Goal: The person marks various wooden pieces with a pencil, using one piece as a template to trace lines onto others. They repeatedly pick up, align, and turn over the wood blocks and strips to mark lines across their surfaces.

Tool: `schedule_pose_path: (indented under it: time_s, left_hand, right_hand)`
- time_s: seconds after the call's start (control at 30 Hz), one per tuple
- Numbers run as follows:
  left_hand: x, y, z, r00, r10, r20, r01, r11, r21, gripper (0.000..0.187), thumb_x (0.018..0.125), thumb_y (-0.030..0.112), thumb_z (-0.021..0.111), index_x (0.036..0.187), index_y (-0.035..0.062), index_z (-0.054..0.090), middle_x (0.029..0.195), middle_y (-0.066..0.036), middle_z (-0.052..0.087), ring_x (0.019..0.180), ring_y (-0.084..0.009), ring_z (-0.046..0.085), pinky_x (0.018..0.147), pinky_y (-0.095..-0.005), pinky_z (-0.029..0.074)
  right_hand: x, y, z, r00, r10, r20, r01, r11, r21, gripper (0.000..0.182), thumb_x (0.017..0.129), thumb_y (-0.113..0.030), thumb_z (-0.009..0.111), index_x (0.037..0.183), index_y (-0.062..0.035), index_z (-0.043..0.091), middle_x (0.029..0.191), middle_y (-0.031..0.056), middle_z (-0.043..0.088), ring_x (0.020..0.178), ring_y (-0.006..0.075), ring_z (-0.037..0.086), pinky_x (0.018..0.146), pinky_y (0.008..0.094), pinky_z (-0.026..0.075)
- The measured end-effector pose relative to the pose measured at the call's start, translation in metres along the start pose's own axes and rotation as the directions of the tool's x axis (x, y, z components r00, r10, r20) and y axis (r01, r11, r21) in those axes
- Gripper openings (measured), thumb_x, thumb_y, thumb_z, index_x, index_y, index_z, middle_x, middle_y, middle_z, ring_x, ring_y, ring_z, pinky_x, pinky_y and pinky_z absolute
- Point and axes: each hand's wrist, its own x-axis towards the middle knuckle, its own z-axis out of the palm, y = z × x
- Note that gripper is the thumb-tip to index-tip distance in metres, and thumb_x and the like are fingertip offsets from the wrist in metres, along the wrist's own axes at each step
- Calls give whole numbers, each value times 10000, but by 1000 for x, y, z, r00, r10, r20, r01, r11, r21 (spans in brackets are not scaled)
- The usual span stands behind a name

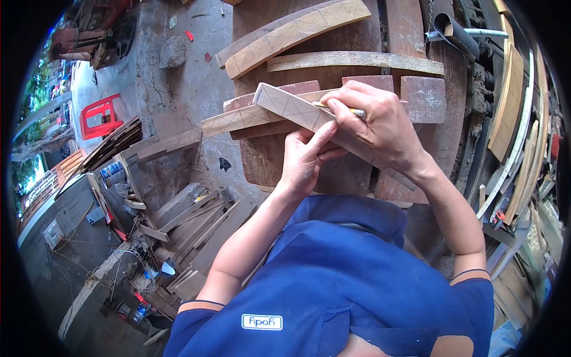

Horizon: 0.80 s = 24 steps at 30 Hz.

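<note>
My left hand (306, 156) grips a wooden strip (288, 106) from its near side, thumb lying on the top face. Pencilled crossing lines run along that face, and the strip slants from upper left to lower right. Above it, my right hand (380, 125) pinches a pencil (358, 112), its fingers closed and resting over the strip. Behind the strip lies another curved, line-marked wooden piece (238, 122), partly covered by it. Reddish wooden blocks (422, 98) sit just beyond my right hand.
Farther up the wooden bench (262, 163) lie a marked curved board (297, 38) and a narrower curved strip (357, 61). Long curved boards (508, 101) and a metal tube (455, 35) are stacked at right. Scrap wood (208, 226) covers the floor at left, near a red plastic object (100, 117).
</note>
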Motion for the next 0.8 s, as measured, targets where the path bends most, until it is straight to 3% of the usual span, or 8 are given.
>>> schedule_pose_path:
  time_s: [0.1,0.23,0.33,0.4,0.53,0.57,0.73,0.8]
  left_hand:
    - [0,0,0,1000,-6,-13,7,1000,3,348,999,229,693,1214,-38,632,1121,-138,712,1020,-235,729,887,-388,626]
    - [1,0,0,1000,0,-5,0,1000,-2,354,999,232,694,1213,-42,632,1120,-141,711,1018,-234,728,887,-389,626]
    - [1,0,1,1000,7,-28,-7,1000,-7,361,998,238,696,1209,-48,632,1116,-144,711,1016,-232,727,885,-389,626]
    - [0,1,2,999,-21,-33,21,1000,9,363,994,238,701,1205,-50,631,1114,-145,710,1014,-232,726,885,-393,627]
    - [0,2,2,1000,-15,-22,17,997,69,360,1020,235,652,1237,-49,614,1168,-164,703,1054,-255,722,922,-423,615]
    - [1,0,0,1000,-6,-8,7,998,56,365,1017,237,656,1241,-49,614,1162,-161,706,1054,-252,722,921,-421,615]
    - [1,0,0,1000,2,2,-2,999,33,372,1012,237,664,1248,-46,615,1149,-153,712,1056,-247,722,925,-414,613]
    - [-1,1,3,999,-9,-32,10,999,41,365,1013,237,663,1242,-44,617,1155,-155,709,1060,-249,721,932,-416,610]
  right_hand:
    - [15,-3,7,993,114,-10,-111,980,164,198,928,-138,658,1057,10,686,992,143,706,886,324,692,803,394,564]
    - [18,-2,5,999,33,-29,-29,989,142,214,916,-149,664,1061,8,685,973,142,701,859,310,688,783,395,561]
    - [7,1,-6,997,-62,35,64,995,-80,218,910,-151,669,1061,5,691,980,139,704,861,300,692,780,388,565]
    - [2,2,-8,997,-78,-26,78,997,-7,192,929,-171,617,998,-5,684,859,142,671,833,306,681,711,421,546]
    - [14,-1,0,995,89,-40,-82,983,163,189,927,-171,620,984,-3,683,881,136,680,839,311,680,729,416,550]
    - [19,0,4,997,-28,-73,34,996,87,196,927,-174,617,977,3,685,910,150,681,869,323,682,754,416,557]
    - [18,0,0,999,45,-26,-40,985,170,209,922,-179,618,975,11,688,920,165,677,856,333,681,763,419,564]
    - [6,4,-11,997,-55,47,58,996,-66,225,980,-172,594,1050,9,707,975,166,722,872,303,722,775,374,568]
